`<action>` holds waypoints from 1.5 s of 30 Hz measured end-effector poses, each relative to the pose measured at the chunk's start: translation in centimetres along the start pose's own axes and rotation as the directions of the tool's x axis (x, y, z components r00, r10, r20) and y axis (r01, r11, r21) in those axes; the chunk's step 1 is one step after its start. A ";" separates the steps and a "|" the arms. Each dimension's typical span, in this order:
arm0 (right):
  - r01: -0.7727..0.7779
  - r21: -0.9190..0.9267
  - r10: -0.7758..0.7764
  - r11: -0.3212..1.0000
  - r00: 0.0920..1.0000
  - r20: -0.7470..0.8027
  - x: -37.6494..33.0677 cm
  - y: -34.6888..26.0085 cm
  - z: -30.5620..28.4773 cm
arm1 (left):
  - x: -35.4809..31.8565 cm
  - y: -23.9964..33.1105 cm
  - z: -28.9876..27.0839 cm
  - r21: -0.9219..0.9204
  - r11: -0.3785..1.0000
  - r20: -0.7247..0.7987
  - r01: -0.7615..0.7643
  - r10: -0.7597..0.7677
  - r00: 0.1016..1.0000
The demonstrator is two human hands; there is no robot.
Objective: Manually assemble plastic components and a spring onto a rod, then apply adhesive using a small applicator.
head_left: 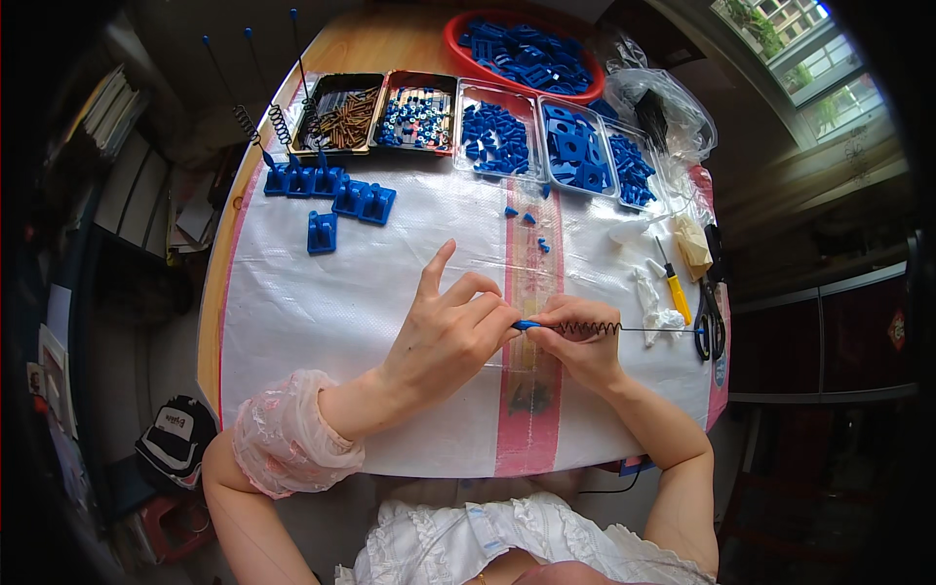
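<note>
Between my two hands, level over the table, lies a black coil spring [603, 329] that runs on into a straight wire with a small blue tip at its right end. A blue plastic piece [527, 325] sits at the spring's left end. My left hand [450, 317] pinches that blue piece between thumb and fingers, its index finger raised. Closed round the spring beside the piece is my right hand [583, 353]. At the far left several blue bases [322, 180] stand together, some with upright spring wires [279, 122]; one blue base [321, 234] stands apart.
Trays of brown screws [349, 119], small mixed parts [416, 119] and blue parts [495, 136] line the back. Behind them is a red basin [456, 44] of blue pieces. Loose blue bits [528, 218] lie mid-table. At right are a yellow-handled screwdriver [678, 297] and black-handled scissors [717, 336].
</note>
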State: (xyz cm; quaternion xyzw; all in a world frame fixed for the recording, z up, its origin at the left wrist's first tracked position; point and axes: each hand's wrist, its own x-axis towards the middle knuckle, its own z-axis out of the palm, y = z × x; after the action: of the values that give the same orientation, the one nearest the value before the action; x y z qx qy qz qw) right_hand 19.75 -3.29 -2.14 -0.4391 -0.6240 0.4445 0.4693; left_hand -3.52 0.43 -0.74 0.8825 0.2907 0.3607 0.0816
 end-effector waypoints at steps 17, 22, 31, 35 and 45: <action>-0.035 -0.029 0.036 0.999 0.999 0.030 -0.1 -0.1 -0.2 | -0.2 -0.1 -0.1 -0.158 0.984 0.088 0.076 -0.063 0.994; -0.038 -0.006 0.039 0.999 0.998 0.042 0.0 -0.1 -0.2 | -0.3 -0.1 0.0 -0.163 0.984 0.091 0.076 -0.061 0.994; -0.095 0.067 0.091 0.993 0.994 0.059 -0.2 -0.1 -0.1 | -0.3 -0.1 -0.1 -0.170 0.983 0.109 0.075 -0.057 0.992; -0.065 0.047 0.061 0.997 0.996 0.067 -0.1 0.2 -0.2 | -0.3 -0.2 -0.1 -0.191 0.978 0.120 0.088 -0.066 0.991; -0.120 0.190 0.111 0.974 0.992 0.057 -0.1 -0.1 0.2 | -0.3 -0.5 -0.2 -0.366 0.909 0.210 0.200 -0.129 0.969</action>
State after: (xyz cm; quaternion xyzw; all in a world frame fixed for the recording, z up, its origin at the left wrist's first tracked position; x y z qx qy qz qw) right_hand 19.60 -3.40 -2.12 -0.4168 -0.5619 0.5396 0.4684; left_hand -4.09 0.63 -0.97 0.8506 0.2792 0.3207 0.3094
